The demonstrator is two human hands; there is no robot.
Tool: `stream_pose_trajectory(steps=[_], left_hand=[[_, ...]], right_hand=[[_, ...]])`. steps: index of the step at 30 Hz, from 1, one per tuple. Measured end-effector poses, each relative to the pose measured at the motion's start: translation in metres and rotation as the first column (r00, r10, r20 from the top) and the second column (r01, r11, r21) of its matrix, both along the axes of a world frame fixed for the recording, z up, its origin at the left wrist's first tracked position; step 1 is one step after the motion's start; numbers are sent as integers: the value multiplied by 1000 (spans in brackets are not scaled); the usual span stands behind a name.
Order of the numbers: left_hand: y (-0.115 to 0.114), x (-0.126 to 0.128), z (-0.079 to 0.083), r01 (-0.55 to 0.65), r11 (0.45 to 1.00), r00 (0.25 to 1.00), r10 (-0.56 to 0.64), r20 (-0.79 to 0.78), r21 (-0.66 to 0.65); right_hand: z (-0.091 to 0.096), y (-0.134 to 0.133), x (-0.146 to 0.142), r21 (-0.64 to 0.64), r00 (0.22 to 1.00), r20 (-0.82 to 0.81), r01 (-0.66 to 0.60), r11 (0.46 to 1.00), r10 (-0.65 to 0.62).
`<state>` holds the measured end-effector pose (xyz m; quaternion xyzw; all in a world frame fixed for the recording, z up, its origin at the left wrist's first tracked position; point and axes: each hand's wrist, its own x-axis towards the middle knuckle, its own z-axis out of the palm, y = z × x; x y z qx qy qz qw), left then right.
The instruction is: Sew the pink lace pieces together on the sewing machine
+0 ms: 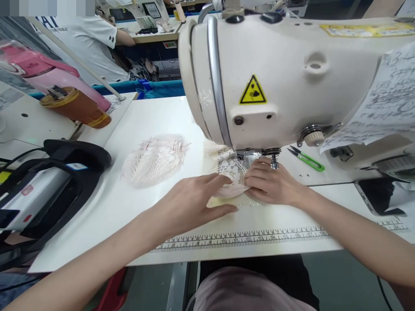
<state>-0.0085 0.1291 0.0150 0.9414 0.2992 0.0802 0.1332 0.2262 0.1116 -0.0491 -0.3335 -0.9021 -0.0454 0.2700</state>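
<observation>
A piece of pale lace fabric [231,168] lies under the head of a white sewing machine [285,86], by the presser foot area. My left hand [197,198] rests at the fabric's near left edge, its fingertips on the lace and its thumb held apart. Close to the needle area, my right hand [270,183] has its fingers curled on the fabric's right edge; its fingertips are partly hidden. Left of the machine, a gathered lace piece [158,160] with loose reddish threads lies flat on the white table [129,229].
Green thread snips [306,158] and a phone [372,196] lie to the right. A printed ruler [240,239] runs along the front edge. At left stand a brown cup [78,108], a pink bottle [55,73] and a black device [55,181]. A person [81,43] sits beyond.
</observation>
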Motion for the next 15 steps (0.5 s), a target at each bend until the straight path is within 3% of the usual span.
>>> stream_pose_trajectory(steps=[5, 10, 15], left_hand=[[12, 19, -28, 179, 968, 984, -172, -55, 176], [12, 25, -42, 143, 944, 980, -178, 93, 296], [13, 16, -47, 156, 940, 960, -217, 179, 303]], right_hand=[[3, 2, 4, 26, 996, -15, -89, 996, 90], [2, 4, 6, -67, 995, -29, -101, 993, 99], [1, 6, 4, -22, 996, 11, -86, 996, 86]])
